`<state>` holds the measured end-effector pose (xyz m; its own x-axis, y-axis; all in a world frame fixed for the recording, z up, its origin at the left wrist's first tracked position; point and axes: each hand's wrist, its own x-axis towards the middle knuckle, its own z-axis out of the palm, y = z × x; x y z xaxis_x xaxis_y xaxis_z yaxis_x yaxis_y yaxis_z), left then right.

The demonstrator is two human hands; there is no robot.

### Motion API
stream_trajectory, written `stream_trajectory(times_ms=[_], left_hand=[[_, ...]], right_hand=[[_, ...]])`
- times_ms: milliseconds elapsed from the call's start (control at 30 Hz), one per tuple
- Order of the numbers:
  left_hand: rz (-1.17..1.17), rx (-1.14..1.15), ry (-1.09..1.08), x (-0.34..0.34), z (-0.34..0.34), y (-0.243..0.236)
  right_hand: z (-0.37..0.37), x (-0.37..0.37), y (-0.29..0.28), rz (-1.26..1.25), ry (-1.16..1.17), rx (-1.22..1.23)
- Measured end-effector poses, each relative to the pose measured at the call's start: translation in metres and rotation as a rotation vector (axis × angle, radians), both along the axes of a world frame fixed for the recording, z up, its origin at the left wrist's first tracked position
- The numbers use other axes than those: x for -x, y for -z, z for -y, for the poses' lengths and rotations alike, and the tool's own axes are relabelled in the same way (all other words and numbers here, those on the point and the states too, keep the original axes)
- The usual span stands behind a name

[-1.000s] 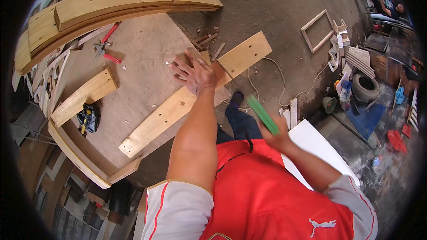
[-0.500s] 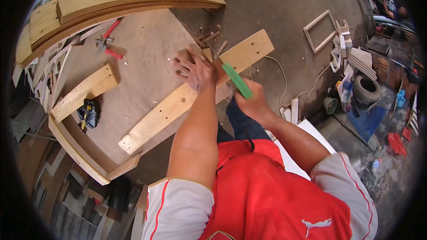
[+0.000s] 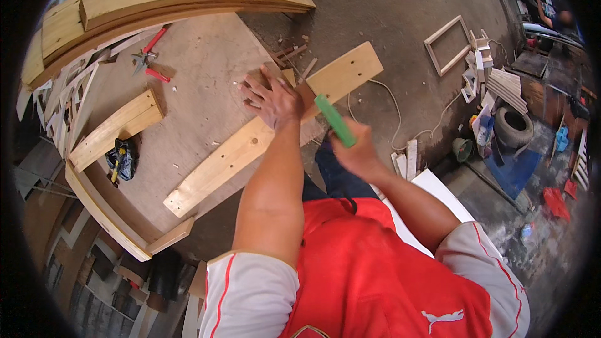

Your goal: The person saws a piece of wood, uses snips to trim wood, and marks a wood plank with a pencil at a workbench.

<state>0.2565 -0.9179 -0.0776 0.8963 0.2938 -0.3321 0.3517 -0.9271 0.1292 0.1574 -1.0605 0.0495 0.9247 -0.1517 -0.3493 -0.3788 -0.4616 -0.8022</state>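
A long pale wooden plank (image 3: 219,163) lies slantwise across a plywood sheet (image 3: 206,75), its far right end reaching past the sheet's edge. My left hand (image 3: 275,100) rests on it with fingers spread, beside a reddish-brown wood piece (image 3: 305,95) that lies across the plank. My right hand (image 3: 357,147) is closed round the green handle of a saw (image 3: 335,120), just right of that brown piece. The blade is edge-on and hardly shows. Part of the plank is hidden under my left hand and forearm.
Red-handled pliers (image 3: 150,56), a short plank (image 3: 119,128) and a black plastic bag (image 3: 122,159) lie on the sheet. Curved timber (image 3: 163,0) spans the far left. A cord (image 3: 395,112), a wooden frame (image 3: 447,44) and a tire (image 3: 513,126) are on the right; someone sits beyond.
The saw's green handle has come slightly down toward me with my right hand. My left hand keeps its place on the plank.
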Motion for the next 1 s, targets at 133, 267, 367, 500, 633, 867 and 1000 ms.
stream_trajectory(times_ms=[133, 267, 367, 500, 633, 867, 1000], left_hand=[[0.023, -0.007, -0.043, 0.000, -0.019, 0.005], [0.058, -0.034, -0.035, 0.000, -0.019, 0.005], [0.016, 0.015, -0.009, -0.001, 0.002, 0.002], [0.014, 0.024, -0.015, -0.001, -0.008, 0.008], [0.002, -0.032, -0.043, 0.004, -0.023, -0.001], [0.021, 0.045, -0.017, -0.007, -0.002, 0.002], [0.021, 0.003, -0.035, 0.002, -0.022, 0.005]], right_hand=[[0.012, 0.053, -0.067, -0.082, -0.048, -0.020], [0.024, 0.065, -0.068, -0.016, -0.066, -0.010], [0.002, 0.002, -0.010, -0.021, -0.080, 0.044], [0.015, 0.007, -0.025, -0.014, -0.036, -0.037], [0.024, 0.086, -0.080, -0.036, -0.069, -0.040], [0.003, -0.012, 0.000, -0.037, -0.020, -0.024], [0.016, 0.060, -0.062, 0.038, -0.129, -0.015]])
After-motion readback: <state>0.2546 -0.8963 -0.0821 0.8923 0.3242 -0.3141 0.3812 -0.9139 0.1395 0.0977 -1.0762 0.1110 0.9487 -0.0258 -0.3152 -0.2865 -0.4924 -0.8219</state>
